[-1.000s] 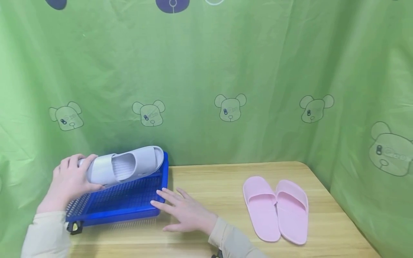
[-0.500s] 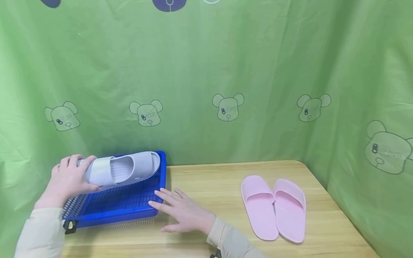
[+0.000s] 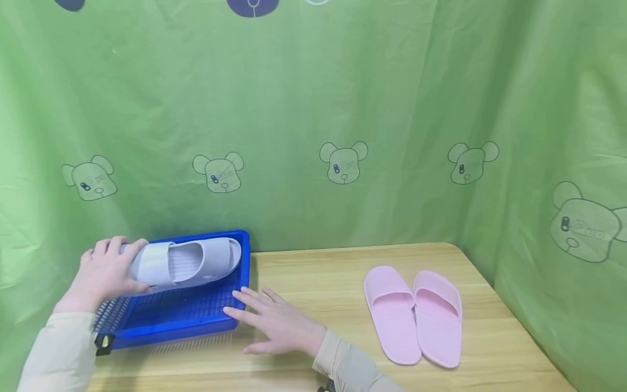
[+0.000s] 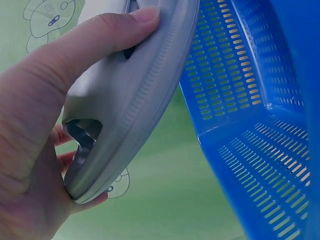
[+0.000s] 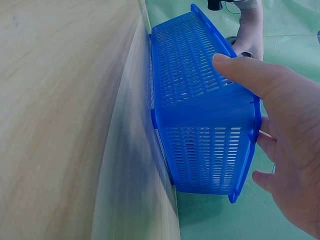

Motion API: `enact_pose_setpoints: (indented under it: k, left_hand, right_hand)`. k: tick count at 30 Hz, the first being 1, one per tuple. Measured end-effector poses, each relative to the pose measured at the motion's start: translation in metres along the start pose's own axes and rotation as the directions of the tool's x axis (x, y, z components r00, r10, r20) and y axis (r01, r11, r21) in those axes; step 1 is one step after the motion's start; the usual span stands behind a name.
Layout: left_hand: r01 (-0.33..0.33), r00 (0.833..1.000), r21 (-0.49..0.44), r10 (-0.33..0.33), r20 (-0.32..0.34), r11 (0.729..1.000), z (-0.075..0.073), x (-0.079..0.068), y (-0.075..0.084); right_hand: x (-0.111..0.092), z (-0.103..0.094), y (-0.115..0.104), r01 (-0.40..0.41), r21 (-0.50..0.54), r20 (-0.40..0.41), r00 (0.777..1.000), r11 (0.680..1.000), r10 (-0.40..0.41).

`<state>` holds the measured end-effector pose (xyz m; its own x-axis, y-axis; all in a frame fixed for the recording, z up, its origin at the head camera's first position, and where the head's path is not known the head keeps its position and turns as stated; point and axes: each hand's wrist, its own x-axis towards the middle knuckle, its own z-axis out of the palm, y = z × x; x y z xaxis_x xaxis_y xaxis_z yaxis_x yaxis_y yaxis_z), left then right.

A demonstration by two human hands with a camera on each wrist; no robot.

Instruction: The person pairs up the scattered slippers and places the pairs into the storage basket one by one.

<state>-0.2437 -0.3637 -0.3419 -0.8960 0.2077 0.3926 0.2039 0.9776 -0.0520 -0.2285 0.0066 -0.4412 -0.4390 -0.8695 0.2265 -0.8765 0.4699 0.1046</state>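
Note:
My left hand (image 3: pixel 105 277) grips a pale grey slipper (image 3: pixel 215 258) by one end, thumb on the near side and fingers over the far side. The slipper lies lengthwise over the back part of a blue plastic basket (image 3: pixel 181 331). In the left wrist view, my thumb presses on the slipper (image 4: pixel 145 85), beside the basket's slotted wall (image 4: pixel 225 75). My right hand (image 3: pixel 281 321) has its fingers spread at the basket's right front corner. In the right wrist view, this hand (image 5: pixel 295 130) is at the basket rim; whether every finger touches it I cannot tell.
Two pink slippers (image 3: pixel 394 321) lie side by side, soles down, on the right of the wooden table (image 3: pixel 313 272). A green curtain (image 3: pixel 284 109) with bear prints hangs behind the table and along its sides.
My left hand has lowered the grey slipper's far end down toward the basket. The right hand keeps its place at the basket corner. The head view has shifted slightly.

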Motion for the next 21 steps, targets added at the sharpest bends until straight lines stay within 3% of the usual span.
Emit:
enact_pose_setpoints:
  k: [11, 21]
  left_hand:
    - [0.003, 0.999, 0.006, -0.003, 0.033, 1.000, 0.0033, 0.0054, -0.0018]
    - [0.022, 0.992, -0.019, -0.020, 0.121, 1.000, 0.0066, 0.0075, -0.0069]
  right_hand:
    - [-0.0005, 0.0010, 0.0007, -0.004, 0.005, 0.000, 1.000, 1.000, 0.004]
    - [-0.0005, 0.0013, 0.0004, 0.000, -0.002, 0.006, 1.000, 1.000, 0.000]
